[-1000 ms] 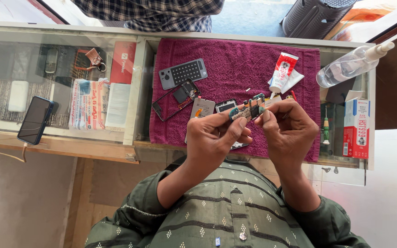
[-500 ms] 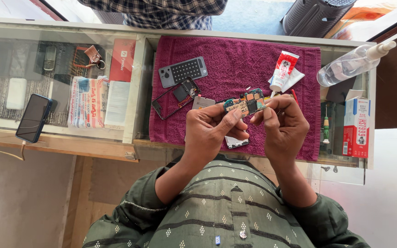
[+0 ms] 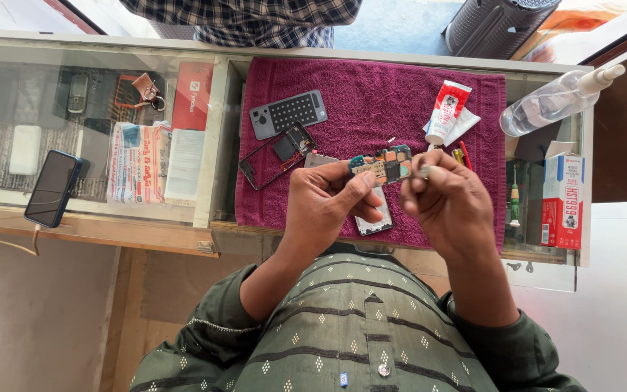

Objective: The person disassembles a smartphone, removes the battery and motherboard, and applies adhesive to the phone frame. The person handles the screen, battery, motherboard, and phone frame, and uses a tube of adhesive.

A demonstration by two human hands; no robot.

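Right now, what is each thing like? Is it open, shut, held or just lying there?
Circuit board: held up in the left hand.
Right hand: pinching a small part, too tiny to tell.
Phone frame: opened up, lying on the maroon towel.
Grey back cover: off, lying flat.
Glue tube: lying down.
Spray bottle: lying on its side.
Black phone: screen dark.

Bare towel is lying open along the counter's far edge, giving free passage. A keypad cover and phone frame are blocking the towel's left part. A glue tube and spray bottle are crowding the right edge. A dark phone is occupying the near-left corner.
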